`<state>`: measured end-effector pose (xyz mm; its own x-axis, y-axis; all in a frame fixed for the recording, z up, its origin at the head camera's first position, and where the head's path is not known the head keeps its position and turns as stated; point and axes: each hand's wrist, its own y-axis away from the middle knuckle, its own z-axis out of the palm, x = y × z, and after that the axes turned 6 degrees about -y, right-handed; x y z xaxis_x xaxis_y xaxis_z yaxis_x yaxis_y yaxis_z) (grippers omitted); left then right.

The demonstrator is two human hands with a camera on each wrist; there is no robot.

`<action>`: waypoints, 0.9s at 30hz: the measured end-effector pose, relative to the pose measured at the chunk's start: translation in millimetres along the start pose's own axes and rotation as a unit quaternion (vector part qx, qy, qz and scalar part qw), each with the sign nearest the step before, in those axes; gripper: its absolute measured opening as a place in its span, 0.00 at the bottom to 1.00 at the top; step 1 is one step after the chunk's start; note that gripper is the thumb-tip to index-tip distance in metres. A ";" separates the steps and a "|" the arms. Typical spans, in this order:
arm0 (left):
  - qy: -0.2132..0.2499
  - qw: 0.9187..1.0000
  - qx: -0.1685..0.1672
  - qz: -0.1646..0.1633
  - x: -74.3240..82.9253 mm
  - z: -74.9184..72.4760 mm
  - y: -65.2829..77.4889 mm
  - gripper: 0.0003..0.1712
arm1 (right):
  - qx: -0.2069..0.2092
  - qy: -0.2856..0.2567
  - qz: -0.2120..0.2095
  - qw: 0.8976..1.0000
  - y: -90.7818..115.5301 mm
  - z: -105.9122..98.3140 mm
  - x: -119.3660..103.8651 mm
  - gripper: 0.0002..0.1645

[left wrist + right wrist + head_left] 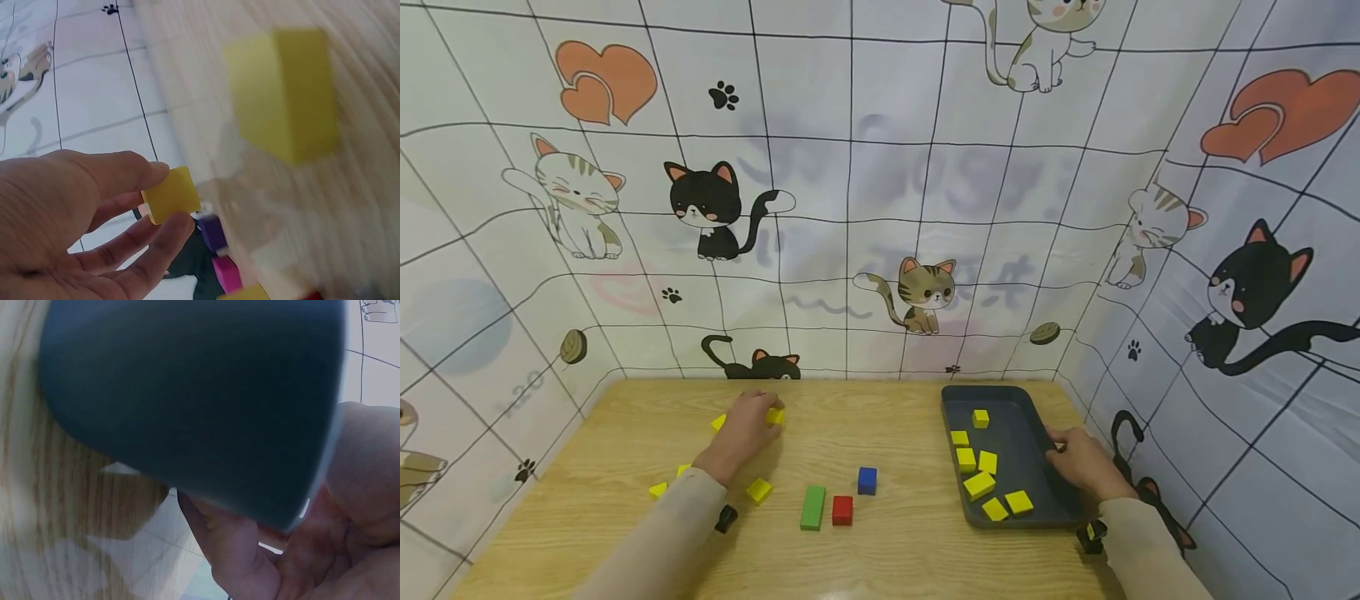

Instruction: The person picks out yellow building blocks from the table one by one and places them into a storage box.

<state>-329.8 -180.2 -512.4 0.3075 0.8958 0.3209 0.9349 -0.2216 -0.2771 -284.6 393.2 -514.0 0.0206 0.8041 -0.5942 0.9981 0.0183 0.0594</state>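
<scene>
My left hand (747,435) reaches toward the far left of the table and pinches a yellow block (175,197) between thumb and fingers. Another yellow block (284,97) stands close by on the wood in the left wrist view. On the right, my right hand (1084,462) grips the right rim of a dark grey tray (1045,492), thumb on top and fingers beneath the edge, as the right wrist view shows. Several yellow blocks (979,485) lie inside the tray, mostly along its left side and near end.
Between hand and tray lie a green block (812,508), a red block (842,510) and a blue block (867,481). More yellow blocks (759,491) sit around the left forearm, which partly hides some. A cat-printed cloth (850,208) walls the table's back and sides.
</scene>
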 end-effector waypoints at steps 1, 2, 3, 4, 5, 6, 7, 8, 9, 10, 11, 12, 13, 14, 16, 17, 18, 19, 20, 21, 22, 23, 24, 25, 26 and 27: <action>0.006 1.000 -0.004 -0.002 4.5 -0.1 -1.0 0.18 | 0.001 0.001 -0.001 1.000 -0.4 0.2 0.4 0.33; 0.010 1.000 -0.008 -0.003 8.9 0.3 -2.3 0.18 | 0.003 0.002 -0.001 1.000 -0.9 0.3 0.8 0.33; 0.013 1.000 -0.011 -0.007 13.5 0.7 -3.3 0.19 | 0.005 0.003 0.000 1.000 -1.4 0.5 1.2 0.33; 0.015 1.000 -0.012 -0.006 18.1 1.2 -4.5 0.19 | 0.004 0.004 -0.001 1.000 -1.9 0.5 1.6 0.33; 0.015 1.000 -0.015 -0.007 23.2 1.5 -5.9 0.19 | 0.005 0.005 0.000 1.000 -2.2 0.6 2.0 0.33; 0.012 1.000 -0.015 -0.005 28.0 2.0 -7.6 0.19 | 0.005 0.007 -0.002 1.000 -2.9 0.7 2.7 0.33; 0.008 1.000 -0.015 -0.004 32.9 2.8 -9.3 0.19 | 0.006 0.007 -0.001 1.000 -3.4 0.7 3.2 0.33; 0.006 1.000 -0.013 0.000 37.8 3.5 -11.2 0.19 | 0.006 0.008 -0.001 1.000 -3.8 0.7 3.7 0.33; 0.005 1.000 -0.011 0.003 43.3 3.9 -13.1 0.19 | 0.006 0.008 -0.001 1.000 -4.0 0.9 4.1 0.33; 0.003 1.000 -0.009 0.006 48.7 4.6 -15.2 0.19 | 0.005 0.009 -0.002 1.000 -4.0 1.0 4.5 0.33; 0.002 1.000 -0.008 0.010 54.3 5.6 -17.7 0.18 | 0.005 0.008 0.000 1.000 -3.8 1.2 4.6 0.34; 0.004 1.000 -0.008 0.013 59.8 6.5 -20.0 0.19 | 0.004 0.009 -0.001 1.000 -3.8 1.5 4.8 0.34; 0.007 1.000 -0.010 0.016 65.2 7.6 -22.5 0.19 | 0.004 0.008 0.002 1.000 -4.0 2.0 4.9 0.34; 0.009 1.000 -0.011 0.020 70.5 8.9 -25.1 0.19 | 0.003 0.010 0.002 1.000 -4.1 2.1 5.0 0.34; 0.010 0.999 -0.015 0.027 81.2 12.6 -30.7 0.19 | 0.001 0.008 -0.001 1.000 -4.1 2.0 4.6 0.34; 0.013 0.999 -0.016 0.034 86.4 14.8 -33.7 0.19 | 0.002 0.009 -0.002 1.000 -3.9 1.5 4.3 0.34; 0.015 0.999 -0.019 0.038 91.7 16.8 -36.5 0.19 | 0.003 0.010 -0.004 1.000 -4.1 1.1 4.3 0.34; 0.016 0.999 -0.019 0.044 96.9 19.0 -39.4 0.19 | 0.003 0.007 -0.004 1.000 -4.4 0.7 4.2 0.33; 0.018 0.998 -0.019 0.049 102.2 20.7 -42.1 0.19 | 0.003 0.007 -0.005 1.000 -4.4 0.2 3.8 0.33; 0.019 0.998 -0.020 0.055 107.1 22.9 -44.9 0.19 | 0.003 0.006 -0.006 1.000 -4.7 0.0 3.8 0.33; 0.019 0.998 -0.021 0.062 111.7 25.3 -47.8 0.19 | 0.003 0.008 -0.009 1.000 -4.7 -0.1 3.7 0.33; 0.021 0.997 -0.023 0.069 116.7 27.2 -50.6 0.19 | 0.004 0.008 -0.005 1.000 -4.6 -0.3 3.6 0.34; 0.022 0.997 -0.026 0.074 121.7 29.1 -53.3 0.19 | 0.003 0.009 -0.004 1.000 -4.6 -0.3 3.9 0.34; 0.023 0.996 -0.028 0.082 126.4 31.2 -56.2 0.19 | 0.003 0.007 0.000 1.000 -4.5 -0.1 3.9 0.34; 0.022 0.996 -0.031 0.086 131.1 33.6 -59.1 0.19 | 0.003 0.010 -0.001 1.000 -4.0 -0.2 3.8 0.34; 0.020 0.995 -0.035 0.089 135.9 35.9 -61.8 0.19 | 0.003 0.010 -0.002 1.000 -3.7 -0.1 3.6 0.33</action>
<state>-352.1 -31.0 -484.1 0.4756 0.8240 0.3079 0.8741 -0.4035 -0.2703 -288.2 396.1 -516.3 0.0157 0.8154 -0.5786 0.9985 0.0180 0.0525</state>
